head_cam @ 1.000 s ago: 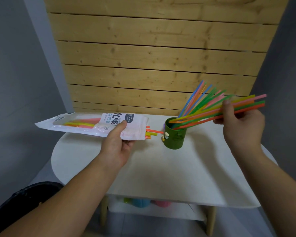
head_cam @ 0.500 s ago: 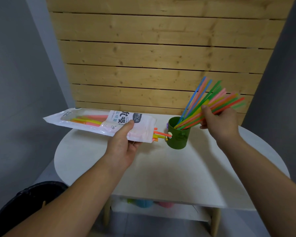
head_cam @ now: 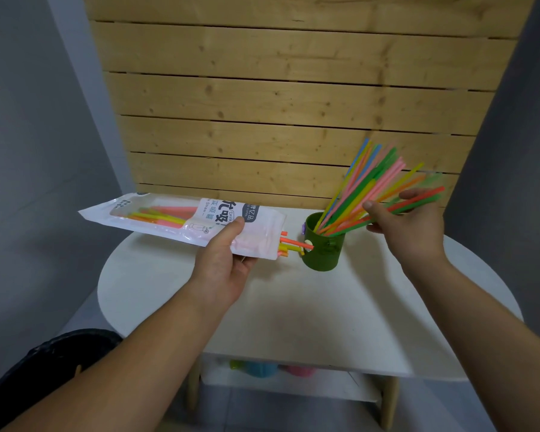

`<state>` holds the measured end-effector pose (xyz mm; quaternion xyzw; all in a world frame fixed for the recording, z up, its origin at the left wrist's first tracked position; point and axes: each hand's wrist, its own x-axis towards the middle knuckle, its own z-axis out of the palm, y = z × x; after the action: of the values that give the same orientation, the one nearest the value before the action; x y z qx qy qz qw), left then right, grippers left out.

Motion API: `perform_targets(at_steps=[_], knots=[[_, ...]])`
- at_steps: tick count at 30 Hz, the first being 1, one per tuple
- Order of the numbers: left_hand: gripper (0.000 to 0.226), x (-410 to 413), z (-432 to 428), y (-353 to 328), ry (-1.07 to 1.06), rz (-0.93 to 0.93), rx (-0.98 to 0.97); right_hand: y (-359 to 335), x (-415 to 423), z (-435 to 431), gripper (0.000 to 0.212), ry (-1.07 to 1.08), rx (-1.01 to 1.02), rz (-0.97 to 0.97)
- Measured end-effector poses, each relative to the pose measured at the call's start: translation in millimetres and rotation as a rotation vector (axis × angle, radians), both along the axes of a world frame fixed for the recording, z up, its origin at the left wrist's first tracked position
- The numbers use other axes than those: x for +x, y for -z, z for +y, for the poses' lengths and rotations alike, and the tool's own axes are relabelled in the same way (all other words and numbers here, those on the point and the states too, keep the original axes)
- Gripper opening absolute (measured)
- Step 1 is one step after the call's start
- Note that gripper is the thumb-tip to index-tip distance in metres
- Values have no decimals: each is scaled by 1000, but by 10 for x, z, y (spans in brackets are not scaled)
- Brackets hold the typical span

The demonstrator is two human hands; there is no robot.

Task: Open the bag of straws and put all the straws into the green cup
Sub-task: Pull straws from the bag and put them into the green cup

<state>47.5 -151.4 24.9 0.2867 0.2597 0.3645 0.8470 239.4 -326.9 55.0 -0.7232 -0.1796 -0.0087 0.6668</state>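
Straws being settled into the cup

The bag [head_cam: 181, 224] is gripped by the left hand [head_cam: 223, 269], its open end just left of the cup [head_cam: 323, 249]; a few straws [head_cam: 290, 243] poke out. A fan of cup straws [head_cam: 371, 194] is loosely clasped by the right hand [head_cam: 409, 222]. These are best nudged upright before letting go, so tipping is avoided. A white round table [head_cam: 293, 313] is backed by pine slats [head_cam: 278, 104] between grey walls.
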Motion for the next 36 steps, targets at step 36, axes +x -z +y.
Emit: perform_targets(at_steps=[36], knots=[[33, 13, -38, 0, 31, -39, 17, 61, -796, 196, 19, -585, -18, 405]])
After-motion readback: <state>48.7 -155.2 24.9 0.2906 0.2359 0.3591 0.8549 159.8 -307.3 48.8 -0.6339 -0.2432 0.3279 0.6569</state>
